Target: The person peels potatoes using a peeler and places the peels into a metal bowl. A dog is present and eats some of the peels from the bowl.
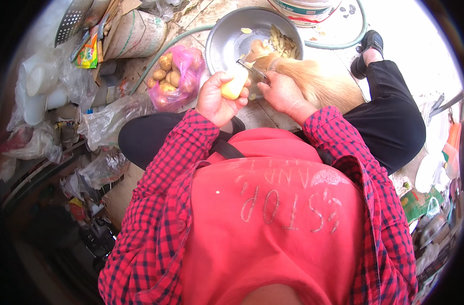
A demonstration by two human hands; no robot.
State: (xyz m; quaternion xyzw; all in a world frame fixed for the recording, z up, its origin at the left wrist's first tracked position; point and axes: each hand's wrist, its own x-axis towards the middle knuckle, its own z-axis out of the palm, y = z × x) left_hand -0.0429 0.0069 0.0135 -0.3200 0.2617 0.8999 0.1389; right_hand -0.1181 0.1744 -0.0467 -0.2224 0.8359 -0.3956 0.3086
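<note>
My left hand point(215, 101) grips a peeled yellow potato point(235, 84) at the near rim of a grey metal basin point(232, 30). Just to its right, my right hand point(284, 92) holds a metal peeler point(258, 71), its head close to the potato's upper end. A pale scrap hangs near the peeler's head. Inside the basin, brown and yellow peelings point(282, 42) are heaped at the right, and one pale slice point(246, 30) sticks to the far wall. A tan dog point(323, 78) with a collar leans its head into the basin, beside my right hand.
Left of the basin sits a pink plastic bag of unpeeled potatoes point(174, 76). A green hose point(161, 53) runs behind it. A white bucket point(308, 11) stands beyond the basin, and a dirty bucket point(138, 36) at far left. Clear plastic bags point(110, 118) clutter the left side.
</note>
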